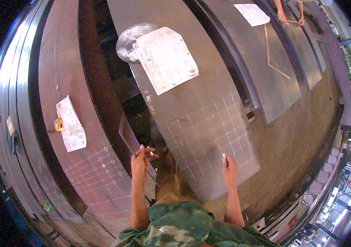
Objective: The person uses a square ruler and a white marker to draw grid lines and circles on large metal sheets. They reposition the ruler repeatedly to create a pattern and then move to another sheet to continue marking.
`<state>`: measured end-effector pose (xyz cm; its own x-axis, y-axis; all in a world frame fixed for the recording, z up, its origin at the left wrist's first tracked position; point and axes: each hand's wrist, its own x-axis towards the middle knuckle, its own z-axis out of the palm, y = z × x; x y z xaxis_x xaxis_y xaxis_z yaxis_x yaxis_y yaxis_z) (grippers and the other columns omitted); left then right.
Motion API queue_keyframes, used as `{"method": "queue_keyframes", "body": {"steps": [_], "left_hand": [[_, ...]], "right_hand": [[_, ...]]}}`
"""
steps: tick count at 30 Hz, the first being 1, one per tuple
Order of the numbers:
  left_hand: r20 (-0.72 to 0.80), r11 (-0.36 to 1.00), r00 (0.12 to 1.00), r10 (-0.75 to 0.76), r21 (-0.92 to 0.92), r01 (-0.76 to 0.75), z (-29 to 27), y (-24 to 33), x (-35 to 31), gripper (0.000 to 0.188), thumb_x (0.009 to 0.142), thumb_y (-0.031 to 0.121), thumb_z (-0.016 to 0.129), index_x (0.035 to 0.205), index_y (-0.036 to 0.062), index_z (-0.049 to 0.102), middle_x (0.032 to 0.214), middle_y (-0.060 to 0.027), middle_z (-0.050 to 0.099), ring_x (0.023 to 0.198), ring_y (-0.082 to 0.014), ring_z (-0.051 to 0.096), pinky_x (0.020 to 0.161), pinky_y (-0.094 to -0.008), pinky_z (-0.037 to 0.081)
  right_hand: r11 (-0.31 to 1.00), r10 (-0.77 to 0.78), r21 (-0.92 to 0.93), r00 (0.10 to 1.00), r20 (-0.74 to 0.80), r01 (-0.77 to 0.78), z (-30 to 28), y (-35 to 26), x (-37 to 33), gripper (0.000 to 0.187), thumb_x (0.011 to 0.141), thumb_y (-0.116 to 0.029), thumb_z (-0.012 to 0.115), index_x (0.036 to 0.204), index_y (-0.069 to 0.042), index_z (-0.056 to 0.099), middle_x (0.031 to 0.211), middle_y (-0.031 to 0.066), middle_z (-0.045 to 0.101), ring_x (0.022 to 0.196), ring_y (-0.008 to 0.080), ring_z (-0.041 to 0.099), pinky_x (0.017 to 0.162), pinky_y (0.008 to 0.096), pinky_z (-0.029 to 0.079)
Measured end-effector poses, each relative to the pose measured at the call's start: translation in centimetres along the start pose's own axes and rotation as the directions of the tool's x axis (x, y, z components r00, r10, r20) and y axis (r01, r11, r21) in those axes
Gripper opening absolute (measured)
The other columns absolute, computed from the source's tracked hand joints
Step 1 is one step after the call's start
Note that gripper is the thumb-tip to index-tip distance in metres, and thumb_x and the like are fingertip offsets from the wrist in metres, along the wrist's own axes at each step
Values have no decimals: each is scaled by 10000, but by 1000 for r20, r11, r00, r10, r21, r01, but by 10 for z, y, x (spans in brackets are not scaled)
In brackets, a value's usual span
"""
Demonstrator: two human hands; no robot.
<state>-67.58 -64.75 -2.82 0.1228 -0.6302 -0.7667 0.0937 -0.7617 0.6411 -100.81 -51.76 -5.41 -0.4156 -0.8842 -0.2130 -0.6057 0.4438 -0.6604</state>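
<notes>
Plate point(198, 105) is lying gridded at centre; my right hand point(229, 171) is gripping chalk point(224, 156) over it, my left hand point(141, 162) half-curled, hold unclear. I'm presumably marking; continuing is calling for lowering chalk.

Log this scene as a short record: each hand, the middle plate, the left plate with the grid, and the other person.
Left hand: small white stick between the fingers
Right hand: small white piece at the fingertips
Middle plate: white line grid near end, paper stack farther up
Left plate: circled grid near end; beyond it, paper sheet, yellow tape measure at its left edge
Other person: hands upper right
</notes>
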Motion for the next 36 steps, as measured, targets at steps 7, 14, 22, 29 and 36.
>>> {"method": "queue_keyframes", "body": {"steps": [7, 14, 22, 29, 36], "left_hand": [[17, 999, 1000, 17, 35, -17, -5, -11, 11, 497, 1011, 396, 418, 940, -12, 692, 727, -106, 694, 368, -38, 339, 362, -210, 231], [12, 999, 999, 52, 3, -52, -8, -24, 34, 560, 1005, 458, 392, 976, -24, 675, 751, -123, 692, 373, -50, 354, 355, -212, 257], [-108, 999, 994, 29, 23, -26, -7, -21, 147, 558, 1008, 471, 353, 1044, 4, 655, 772, -125, 695, 435, -91, 429, 385, -243, 314], [-289, 990, 955, -74, -139, 35, 13, -8, 241, 455, 976, 438, 417, 1026, 42, 634, 781, -86, 630, 558, -198, 530, 473, -349, 435], [-344, 979, 930, -131, -190, 68, 48, 13, 267, 429, 917, 296, 397, 1142, -24, 575, 1058, -142, 606, 870, -316, 629, 685, -473, 523]], "right_hand": [[983, 169, 74, 985, -21, -167, 4, -9, -7, 290, 944, -90, 531, 1233, -62, 529, 780, 35, 553, 668, 115, 493, 609, 273, 427], [942, 301, 158, 954, -4, -297, 6, 15, -15, 269, 948, -169, 541, 1189, -50, 543, 998, 158, 651, 897, 294, 635, 778, 387, 494], [942, 311, 143, 950, -20, -305, 4, 32, -24, 267, 951, -178, 540, 1194, -67, 551, 1039, 159, 649, 940, 295, 635, 791, 381, 491], [917, 371, 170, 928, -30, -361, -10, 18, -30, 265, 958, -193, 542, 1198, -81, 561, 1043, 142, 658, 925, 264, 645, 781, 373, 493], [909, 385, 215, 916, -111, -356, -22, 41, -44, 279, 945, -190, 564, 1198, -72, 558, 1038, 152, 660, 885, 266, 652, 768, 375, 500]]}}
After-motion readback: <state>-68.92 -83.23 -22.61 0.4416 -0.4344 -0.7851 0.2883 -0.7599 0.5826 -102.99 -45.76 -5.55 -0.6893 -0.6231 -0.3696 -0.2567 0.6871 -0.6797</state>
